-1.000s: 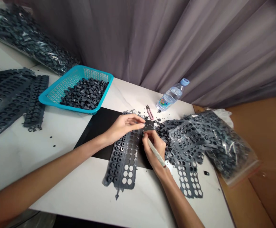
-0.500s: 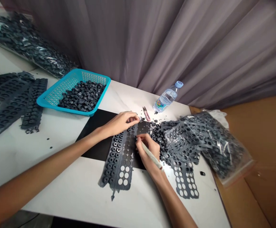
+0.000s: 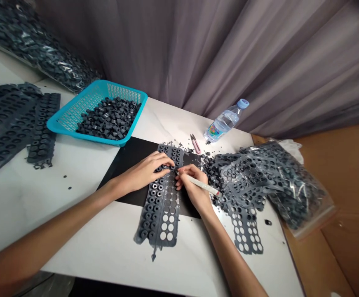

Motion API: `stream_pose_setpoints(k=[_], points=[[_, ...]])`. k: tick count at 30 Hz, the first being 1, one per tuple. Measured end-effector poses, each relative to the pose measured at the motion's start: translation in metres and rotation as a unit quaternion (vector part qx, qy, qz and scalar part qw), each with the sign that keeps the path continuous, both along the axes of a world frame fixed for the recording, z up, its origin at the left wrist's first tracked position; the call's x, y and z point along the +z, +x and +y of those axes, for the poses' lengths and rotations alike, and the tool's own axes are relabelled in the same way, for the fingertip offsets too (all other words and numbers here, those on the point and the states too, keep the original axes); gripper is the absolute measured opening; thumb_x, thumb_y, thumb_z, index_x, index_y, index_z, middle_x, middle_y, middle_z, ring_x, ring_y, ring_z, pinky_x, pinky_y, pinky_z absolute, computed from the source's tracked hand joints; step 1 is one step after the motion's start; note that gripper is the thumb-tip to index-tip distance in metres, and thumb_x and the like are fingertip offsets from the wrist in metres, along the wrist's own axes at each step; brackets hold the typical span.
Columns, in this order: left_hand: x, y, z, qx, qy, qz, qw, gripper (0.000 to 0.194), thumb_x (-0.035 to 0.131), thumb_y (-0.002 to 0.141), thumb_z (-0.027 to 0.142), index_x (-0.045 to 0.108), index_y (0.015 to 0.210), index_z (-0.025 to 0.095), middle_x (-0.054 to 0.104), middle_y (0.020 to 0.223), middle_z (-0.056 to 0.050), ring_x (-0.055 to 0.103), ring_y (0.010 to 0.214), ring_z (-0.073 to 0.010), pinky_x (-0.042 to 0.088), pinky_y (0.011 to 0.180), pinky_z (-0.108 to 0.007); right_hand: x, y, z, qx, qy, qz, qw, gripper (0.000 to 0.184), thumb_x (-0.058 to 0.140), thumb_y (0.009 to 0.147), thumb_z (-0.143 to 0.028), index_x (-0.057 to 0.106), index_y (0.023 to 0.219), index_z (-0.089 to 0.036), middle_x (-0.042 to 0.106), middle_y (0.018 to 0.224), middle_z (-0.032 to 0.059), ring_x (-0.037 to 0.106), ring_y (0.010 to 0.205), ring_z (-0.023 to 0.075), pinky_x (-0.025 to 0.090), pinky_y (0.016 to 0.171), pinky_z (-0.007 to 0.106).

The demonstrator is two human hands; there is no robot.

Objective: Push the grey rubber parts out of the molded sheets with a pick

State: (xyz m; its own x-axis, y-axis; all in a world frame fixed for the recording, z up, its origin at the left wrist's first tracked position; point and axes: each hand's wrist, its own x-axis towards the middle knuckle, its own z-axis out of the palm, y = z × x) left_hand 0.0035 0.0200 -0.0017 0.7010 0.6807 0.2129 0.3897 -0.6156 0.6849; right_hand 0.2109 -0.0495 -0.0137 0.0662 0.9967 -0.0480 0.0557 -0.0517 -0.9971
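Note:
A dark grey rubber sheet [image 3: 162,202] full of round moulded rings lies on a black mat [image 3: 130,163] on the white table [image 3: 83,231]. Part of the sheet has bare holes. My left hand [image 3: 150,169] rests on the sheet's upper part, fingers curled and pressing it down. My right hand [image 3: 191,185] is closed on a thin white pen-like tool [image 3: 202,185], whose tip meets the sheet beside my left fingertips.
A turquoise basket [image 3: 74,119] holds loose black rings. Emptied sheets [image 3: 245,222] and a plastic bag of sheets [image 3: 287,194] lie to the right. More sheets [image 3: 9,123] lie at left. A water bottle [image 3: 225,121] and small pink snips [image 3: 194,142] sit behind.
The rubber sheet now lies flat with its top strip of rings showing. Both hands have shifted down the sheet, and the white tool now points out to the right.

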Motion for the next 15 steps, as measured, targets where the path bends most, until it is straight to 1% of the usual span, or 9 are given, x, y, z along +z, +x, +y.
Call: stream_pose_setpoints(k=[4, 9, 12, 15], points=[[0.010, -0.007, -0.007, -0.014, -0.001, 0.035, 0.999, 0.023, 0.055, 0.104, 0.027, 0.063, 0.126, 0.027, 0.065, 0.125, -0.002, 0.056, 0.124, -0.0218, 0.043, 0.108, -0.038, 0.001, -0.002, -0.004, 0.003, -0.008, 0.000, 1.000, 0.019, 0.068, 0.094, -0.039, 0.065, 0.096, -0.020, 0.069, 0.077, 0.0000, 0.064, 0.055, 0.0128, 0.055, 0.052, 0.024], [0.022, -0.013, -0.009, -0.025, -0.006, 0.065, 0.998, 0.023, 0.053, 0.105, 0.028, 0.063, 0.125, 0.026, 0.066, 0.123, -0.003, 0.059, 0.120, -0.0221, 0.041, 0.110, -0.039, 0.004, -0.007, -0.008, 0.015, -0.004, -0.018, 1.000, 0.019, 0.067, 0.095, -0.038, 0.065, 0.097, -0.020, 0.069, 0.078, 0.0003, 0.063, 0.054, 0.0118, 0.054, 0.051, 0.023], [0.023, -0.015, -0.007, -0.028, -0.003, 0.068, 0.997, 0.024, 0.053, 0.104, 0.028, 0.063, 0.126, 0.026, 0.066, 0.122, -0.003, 0.059, 0.120, -0.0229, 0.043, 0.108, -0.039, 0.004, -0.008, -0.007, 0.021, -0.009, -0.004, 1.000, 0.020, 0.066, 0.095, -0.040, 0.065, 0.097, -0.020, 0.069, 0.079, 0.0006, 0.065, 0.056, 0.0125, 0.055, 0.052, 0.024], [0.020, -0.015, -0.005, -0.033, 0.003, 0.068, 0.997, 0.026, 0.054, 0.104, 0.029, 0.063, 0.128, 0.027, 0.066, 0.125, -0.003, 0.058, 0.121, -0.0231, 0.040, 0.111, -0.040, 0.002, -0.007, -0.006, 0.027, -0.020, 0.019, 0.999, 0.021, 0.067, 0.095, -0.041, 0.064, 0.097, -0.020, 0.069, 0.079, 0.0007, 0.066, 0.057, 0.0137, 0.057, 0.052, 0.026]])
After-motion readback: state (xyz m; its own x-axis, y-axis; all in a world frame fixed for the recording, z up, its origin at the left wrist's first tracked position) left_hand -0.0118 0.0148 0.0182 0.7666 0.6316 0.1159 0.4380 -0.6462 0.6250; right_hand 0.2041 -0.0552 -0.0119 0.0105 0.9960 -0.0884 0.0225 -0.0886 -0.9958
